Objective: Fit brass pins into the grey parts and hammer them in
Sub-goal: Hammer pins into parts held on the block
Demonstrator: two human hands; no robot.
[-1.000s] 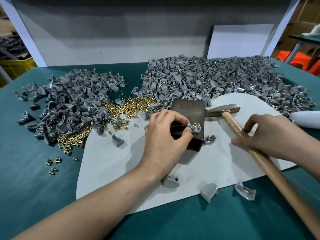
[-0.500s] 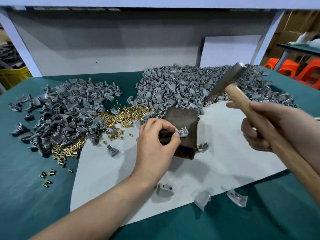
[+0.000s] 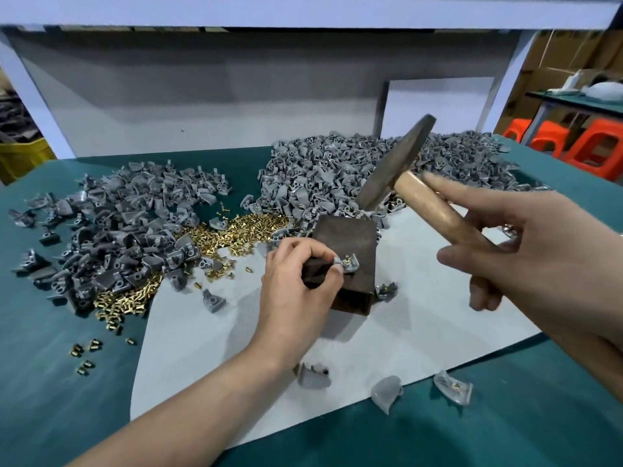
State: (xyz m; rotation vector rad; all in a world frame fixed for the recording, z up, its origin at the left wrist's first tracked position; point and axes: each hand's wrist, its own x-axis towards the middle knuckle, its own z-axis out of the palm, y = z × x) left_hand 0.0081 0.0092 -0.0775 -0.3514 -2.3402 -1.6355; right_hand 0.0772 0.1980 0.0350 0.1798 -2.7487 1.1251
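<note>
**Striking step: pin seated, not yet driven.** Clock directions are read from the dark block (image 3: pixel 354 237), with twelve toward the back wall.

- **Left hand:** The left hand (image 3: pixel 296 291) reaches in from seven o'clock. Its fingers (image 3: pixel 324 252) pinch one grey part (image 3: pixel 350 266) narrowly against the block's top, near the nine o'clock edge. A brass pin (image 3: pixel 346 261) stands proud of the part.
- **Right hand:** The right hand (image 3: pixel 532 254), at three o'clock, grips the wooden handle of the hammer (image 3: pixel 394 163). The forefinger lies stretched along the handle and the other fingers curl round it, though blur hides their exact set.
- **Hammer:** The hammer head hangs well above the block toward one o'clock, touching nothing.
- **Striking well:** The face should probably land flat and square on the pin head, since a tilted strike looks likely to bend the pin or flick the small part loose. The pinching fingertips sit just beside the pin, so a short, controlled tap seems wiser than a full swing.
- **Surroundings:** On the green desk (image 3: pixel 50 382), loose pins (image 3: pixel 232 234) lie at ten o'clock. A left heap (image 3: pixel 118 224) of grey parts lies at nine and a far heap (image 3: pixel 337 170) at twelve. A finished part (image 3: pixel 453 392), already carrying a pin, rests at five o'clock.
</note>
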